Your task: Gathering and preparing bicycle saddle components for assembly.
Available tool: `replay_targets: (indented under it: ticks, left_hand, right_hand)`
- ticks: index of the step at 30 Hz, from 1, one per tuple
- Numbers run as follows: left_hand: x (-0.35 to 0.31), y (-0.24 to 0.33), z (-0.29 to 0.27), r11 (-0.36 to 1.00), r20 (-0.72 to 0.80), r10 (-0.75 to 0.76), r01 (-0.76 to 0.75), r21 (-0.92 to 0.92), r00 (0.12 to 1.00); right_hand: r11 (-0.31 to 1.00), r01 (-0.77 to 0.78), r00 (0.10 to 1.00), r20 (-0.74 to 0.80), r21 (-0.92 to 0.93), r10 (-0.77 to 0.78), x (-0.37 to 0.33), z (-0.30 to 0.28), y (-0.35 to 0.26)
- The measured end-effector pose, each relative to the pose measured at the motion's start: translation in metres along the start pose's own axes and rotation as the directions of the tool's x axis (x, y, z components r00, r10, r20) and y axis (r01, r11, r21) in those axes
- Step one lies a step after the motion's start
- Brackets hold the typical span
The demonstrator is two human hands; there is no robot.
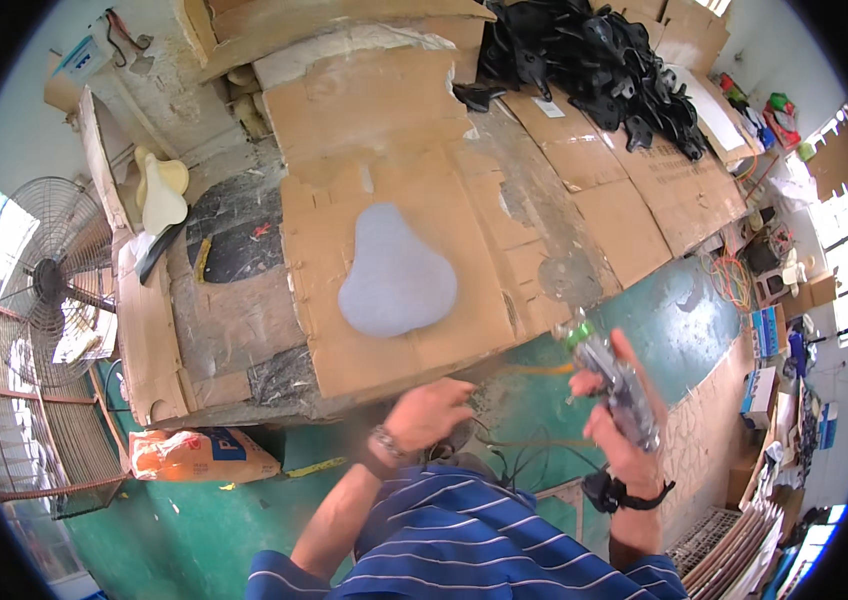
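On the cardboard at the bench's middle lies a grey, pear-shaped saddle pad, broad end toward me. My left hand hovers off the near edge of the bench. Its fingers are loosely bent and apart, with nothing seen in them. At the right, my right hand is wrapped round a silver spray gun with a green collar near its tip. The gun is blurred by motion and held beyond the bench's front edge, away from the pad. A yellowish hose shows behind it.
Black moulded parts are heaped at the back right. Pale saddle shapes lie at the left of the cardboard-covered bench. A wire fan stands at far left, and an orange-and-white sack on the green floor. Cables hang near me.
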State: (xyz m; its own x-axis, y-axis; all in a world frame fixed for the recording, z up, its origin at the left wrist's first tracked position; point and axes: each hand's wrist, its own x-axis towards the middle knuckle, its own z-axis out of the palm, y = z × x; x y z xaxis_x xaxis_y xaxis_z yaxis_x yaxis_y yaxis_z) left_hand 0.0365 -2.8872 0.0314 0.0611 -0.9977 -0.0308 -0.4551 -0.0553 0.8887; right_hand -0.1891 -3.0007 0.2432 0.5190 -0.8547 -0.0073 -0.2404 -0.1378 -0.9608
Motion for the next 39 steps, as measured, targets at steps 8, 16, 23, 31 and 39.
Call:
replay_targets:
  ticks: [8,16,23,31,39]
  left_hand:
    - [-0.024,-0.211,-0.016,0.689,-0.16,-0.665,0.516,-0.509,0.73]
    - [-0.061,-0.243,-0.007,0.488,0.162,-0.713,0.649,-0.583,0.682]
    - [-0.158,-0.266,0.015,0.471,0.084,-0.803,0.716,-0.515,0.589]
    - [-0.239,-0.307,0.045,0.201,-0.016,-0.963,0.677,-0.708,0.27]
    - [-0.266,-0.32,0.063,0.093,0.065,-0.977,0.683,-0.724,0.202]
  right_hand:
    - [0.924,0.12,0.937,0.349,-0.362,0.016,-0.027,-0.001,-0.022]
    - [0.917,0.112,0.899,0.433,-0.384,0.072,-0.041,0.025,-0.016]
    - [0.907,0.114,0.894,0.44,-0.406,0.084,-0.031,0.032,-0.015]
    - [0.908,0.136,0.966,0.257,-0.396,-0.032,-0.025,0.038,-0.021]
    - [0.894,0.14,0.915,0.401,-0.426,0.048,-0.033,0.033,-0.019]
